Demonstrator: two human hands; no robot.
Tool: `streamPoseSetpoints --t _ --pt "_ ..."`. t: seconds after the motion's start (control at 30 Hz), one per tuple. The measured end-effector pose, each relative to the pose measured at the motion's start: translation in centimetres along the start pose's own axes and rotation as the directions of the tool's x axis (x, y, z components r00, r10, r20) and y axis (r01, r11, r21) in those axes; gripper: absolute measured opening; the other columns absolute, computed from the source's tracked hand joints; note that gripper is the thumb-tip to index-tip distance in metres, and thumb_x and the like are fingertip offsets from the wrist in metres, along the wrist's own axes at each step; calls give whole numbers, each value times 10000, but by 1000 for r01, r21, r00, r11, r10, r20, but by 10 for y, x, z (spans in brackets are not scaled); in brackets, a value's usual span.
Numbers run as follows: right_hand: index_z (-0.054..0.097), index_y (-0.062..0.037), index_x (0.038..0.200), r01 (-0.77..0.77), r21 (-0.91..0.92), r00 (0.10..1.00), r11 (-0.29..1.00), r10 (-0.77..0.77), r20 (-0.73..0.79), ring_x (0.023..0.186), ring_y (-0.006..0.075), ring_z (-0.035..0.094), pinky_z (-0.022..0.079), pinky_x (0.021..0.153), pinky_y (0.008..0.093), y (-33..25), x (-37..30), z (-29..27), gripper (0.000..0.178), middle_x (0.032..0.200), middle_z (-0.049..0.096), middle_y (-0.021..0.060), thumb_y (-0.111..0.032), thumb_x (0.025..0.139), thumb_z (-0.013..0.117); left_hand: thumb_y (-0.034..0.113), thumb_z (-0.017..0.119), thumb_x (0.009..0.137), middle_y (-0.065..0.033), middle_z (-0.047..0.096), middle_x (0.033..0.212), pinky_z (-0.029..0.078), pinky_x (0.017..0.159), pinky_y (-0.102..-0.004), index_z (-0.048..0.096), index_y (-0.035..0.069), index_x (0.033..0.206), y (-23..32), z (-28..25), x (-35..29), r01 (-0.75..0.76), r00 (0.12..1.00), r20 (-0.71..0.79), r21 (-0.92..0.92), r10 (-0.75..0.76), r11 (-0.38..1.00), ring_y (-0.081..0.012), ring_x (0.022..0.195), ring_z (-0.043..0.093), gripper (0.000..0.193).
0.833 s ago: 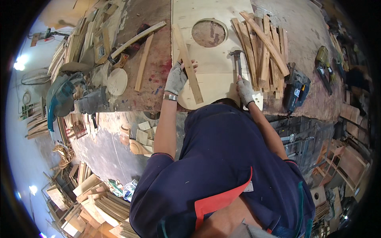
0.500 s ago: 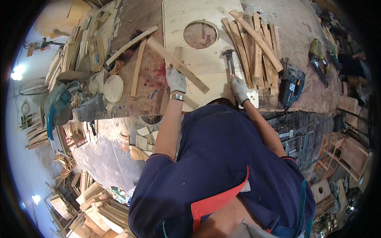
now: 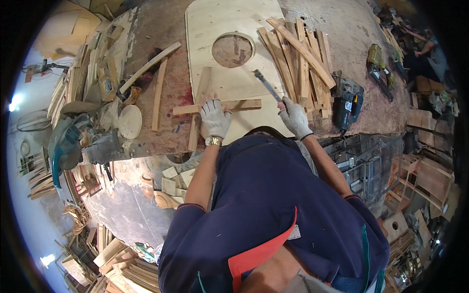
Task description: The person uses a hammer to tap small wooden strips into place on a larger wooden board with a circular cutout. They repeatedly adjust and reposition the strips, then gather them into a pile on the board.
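My left hand point(image 3: 215, 119), in a pale fingerless-tipped work glove, is closed over a wooden strip point(image 3: 246, 104) that lies crosswise in front of me. That strip crosses over another wood strip point(image 3: 203, 80), which runs away from me along the left edge of a pale plywood panel point(image 3: 234, 85) with a large round cutout. In my gloved right hand point(image 3: 295, 118) is a hammer point(image 3: 266, 84), gripped by its handle. Its head points away and to the left, over the panel, apart from the crossed strips.
Loose wooden strips point(image 3: 305, 63) are piled at the panel's right, beside a dark power tool point(image 3: 348, 105). Left on the bench lie another strip point(image 3: 159, 95) and a round wood disc point(image 3: 130, 122). A teal saw point(image 3: 66, 146) stands farther left. Another person point(image 3: 432, 53) is at the far right.
The strip in my left hand has turned from slanting to crosswise and come down across the other strip. The hammer has tilted to the left in my right hand. The view has shifted slightly.
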State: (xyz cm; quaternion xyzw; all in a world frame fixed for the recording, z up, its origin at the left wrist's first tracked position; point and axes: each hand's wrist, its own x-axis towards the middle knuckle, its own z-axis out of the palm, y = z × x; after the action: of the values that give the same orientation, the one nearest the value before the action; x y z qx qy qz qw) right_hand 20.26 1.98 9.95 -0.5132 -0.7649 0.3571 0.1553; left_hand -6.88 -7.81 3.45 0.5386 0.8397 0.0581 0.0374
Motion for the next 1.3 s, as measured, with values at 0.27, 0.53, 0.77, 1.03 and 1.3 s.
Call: streamPoseSetpoints --t 0.27,0.53,0.77,1.03,1.3 --pt "574 -40 1105 13 -255 960 967 59 275 747 464 672 500 643 555 70 -35 13 336 772 667 261 -363 1023 531 503 536 966 -172 372 1603 155 1201 -632 393 49 1544 -21 50 1 -105 983 -146 27 108 994 -447 1494 268 749" --pt "593 -62 1095 45 -179 997 983 -32 74 774 484 653 497 671 570 41 -41 18 356 772 650 269 -397 1036 488 559 536 955 -163 344 1624 120 1215 -619 371 64 1561 -23 47 -3 -80 997 -14 66 81 995 -430 1533 185 800" --pt "636 5 1015 -218 38 976 975 218 -6 819 484 634 469 709 537 50 -39 19 423 826 653 281 -394 1037 497 355 720 866 -134 582 1364 381 1087 -489 592 77 1306 -47 8 11 -230 966 106 -67 236 971 -342 1312 500 536" --pt "618 40 945 -267 370 906 890 363 -219 602 222 532 417 581 408 60 -64 8 451 656 552 123 -380 1057 496 299 537 1049 -99 730 910 538 617 -322 608 29 1144 -14 -35 53 362 908 414 -853 66 376 -201 717 676 295" --pt "571 -2 825 -250 392 832 885 404 -380 597 130 454 365 546 352 48 -70 -7 472 636 493 32 -394 1071 480 288 435 1100 -140 669 1244 550 892 -319 576 11 1330 105 -24 124 525 848 397 -723 351 -450 -225 1031 674 387"
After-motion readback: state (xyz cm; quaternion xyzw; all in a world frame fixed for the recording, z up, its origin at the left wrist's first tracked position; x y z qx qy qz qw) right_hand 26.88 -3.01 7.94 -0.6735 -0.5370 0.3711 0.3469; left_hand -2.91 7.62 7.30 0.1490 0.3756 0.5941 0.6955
